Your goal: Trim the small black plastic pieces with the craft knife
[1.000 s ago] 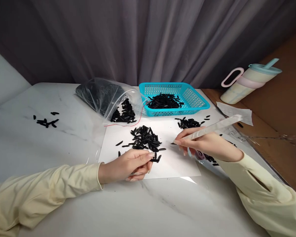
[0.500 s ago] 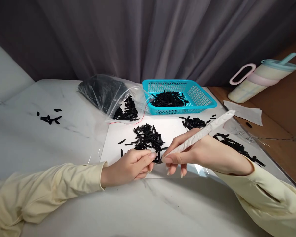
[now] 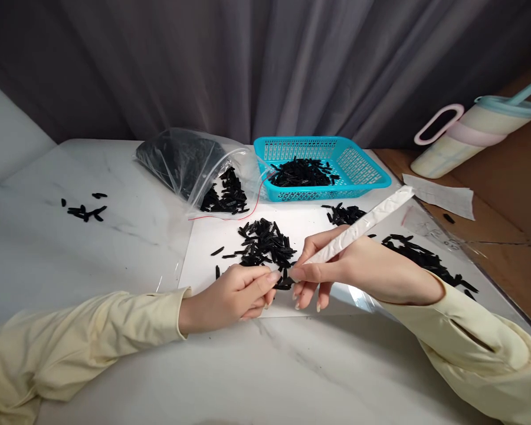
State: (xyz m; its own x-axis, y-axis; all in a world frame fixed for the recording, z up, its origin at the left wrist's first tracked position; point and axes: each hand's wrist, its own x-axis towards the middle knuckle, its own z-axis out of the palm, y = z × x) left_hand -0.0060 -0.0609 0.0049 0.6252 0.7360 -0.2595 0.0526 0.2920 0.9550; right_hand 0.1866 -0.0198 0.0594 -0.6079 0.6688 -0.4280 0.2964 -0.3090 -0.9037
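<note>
Two hands meet at the near edge of a white sheet [image 3: 310, 230] lying on a marble table [image 3: 115, 248], which runs wide and bare toward 9 o'clock and along the near side. At 12 o'clock a grey curtain [image 3: 248, 65] closes the far edge. A clear bag [image 3: 190, 168], open-mouthed and spilling black pieces, lies at 11 o'clock; just beside it a blue basket [image 3: 323, 162] holds more. At 2 o'clock a pastel cup [image 3: 473, 139] leans on brown board, with a paper slip [image 3: 442, 198] below it; no writing on either can be read. The main pile of black pieces [image 3: 265, 245] sits mid-sheet, with a long scatter at 3 o'clock and a few strays at 9 o'clock. The right hand [image 3: 358, 274] pinches a long white tool [image 3: 363, 224], its tip hidden between the fingertips. The left hand [image 3: 234, 295] is closed, thumb and forefinger nipping a small black piece [image 3: 284, 285] that touches the tool's tip. Both sleeves are cut off by the frame.
</note>
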